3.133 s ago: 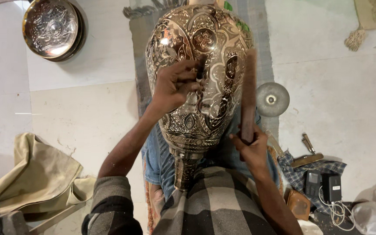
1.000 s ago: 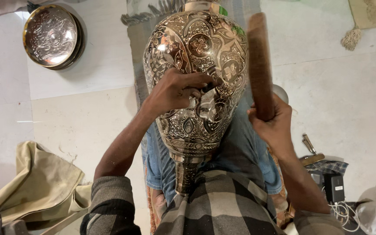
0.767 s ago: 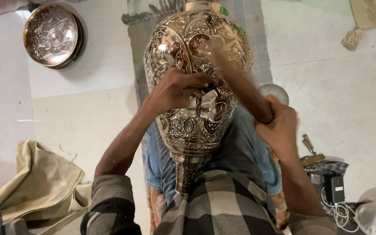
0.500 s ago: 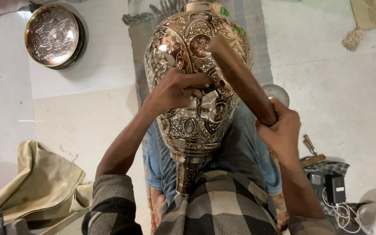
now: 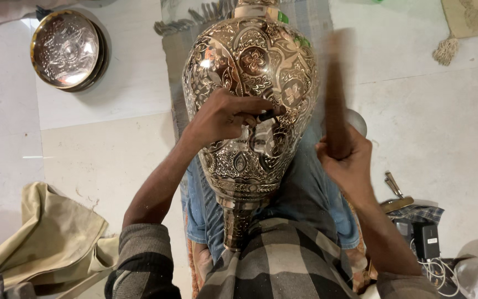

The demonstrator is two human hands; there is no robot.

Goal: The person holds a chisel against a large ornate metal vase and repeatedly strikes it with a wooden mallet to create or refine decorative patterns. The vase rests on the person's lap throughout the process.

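While a large engraved metal vase [image 5: 250, 105] lies across the person's lap, neck toward the body and wide belly pointing away, the left hand [image 5: 222, 116] rests on its patterned surface with fingers curled tight round a small dark punch [image 5: 265, 116], whose tip touches the metal near the middle of the belly. The right hand [image 5: 345, 160] is clenched round the lower end of a wooden mallet [image 5: 336, 94], which stands nearly upright just to the right of the vase and is blurred along its length; it is apart from the punch. The vase shines copper and silver, covered in floral medallions and scrollwork, and its narrow neck disappears against a checked shirt [image 5: 283, 260] above blue jeans [image 5: 311, 194].

A striped rug [image 5: 175, 61] with a fringe lies under the vase on the pale floor [image 5: 112, 155]. At upper left a round embossed tray [image 5: 67, 50] sits on the floor, well apart from the work. A tan cloth [image 5: 40, 238] is heaped at lower left. At lower right, near the right forearm, are a small tool with a wooden handle [image 5: 395, 191], a dark charger [image 5: 428, 241] and a coil of white cable [image 5: 435, 271].
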